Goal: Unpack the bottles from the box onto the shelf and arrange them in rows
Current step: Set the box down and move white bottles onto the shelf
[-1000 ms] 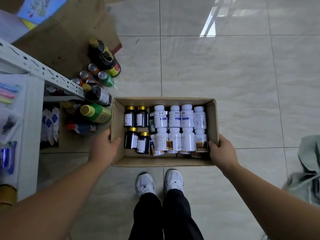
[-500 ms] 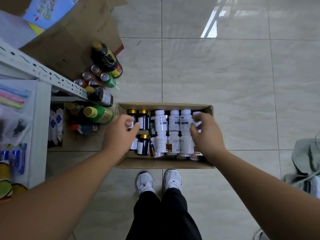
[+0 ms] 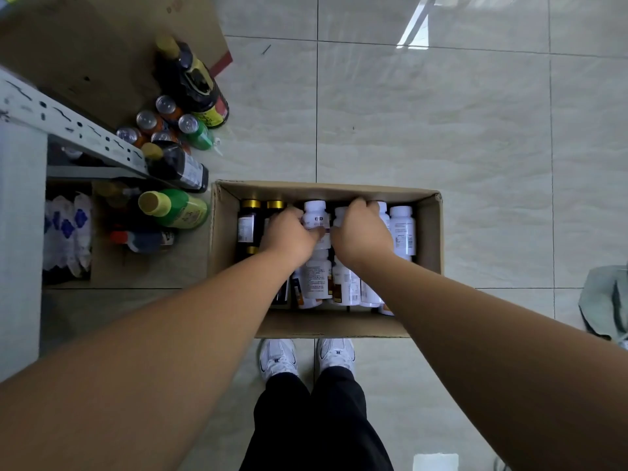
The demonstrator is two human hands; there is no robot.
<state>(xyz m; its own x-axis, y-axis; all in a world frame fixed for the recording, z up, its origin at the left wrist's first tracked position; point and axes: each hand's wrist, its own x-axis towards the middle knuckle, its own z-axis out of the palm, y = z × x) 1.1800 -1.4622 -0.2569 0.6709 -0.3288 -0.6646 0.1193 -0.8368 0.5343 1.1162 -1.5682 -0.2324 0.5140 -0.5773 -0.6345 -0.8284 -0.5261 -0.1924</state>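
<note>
An open cardboard box sits on the tiled floor just ahead of my feet. It holds several white bottles on the right and dark bottles with gold caps on the left. Both my hands are down inside the box. My left hand curls around a white bottle in the back row. My right hand closes over the white bottle beside it, hiding most of that bottle. The metal shelf stands at the left.
Left of the box on the floor stand large dark sauce bottles, drink cans and a green bottle. Flattened cardboard lies at the top left. A grey-green cloth lies at the right edge. My white shoes touch the box front.
My hands left the box's outer sides, came inward over the bottles, and now close on two neighbouring white bottles in the back row. The box now rests on the floor.
</note>
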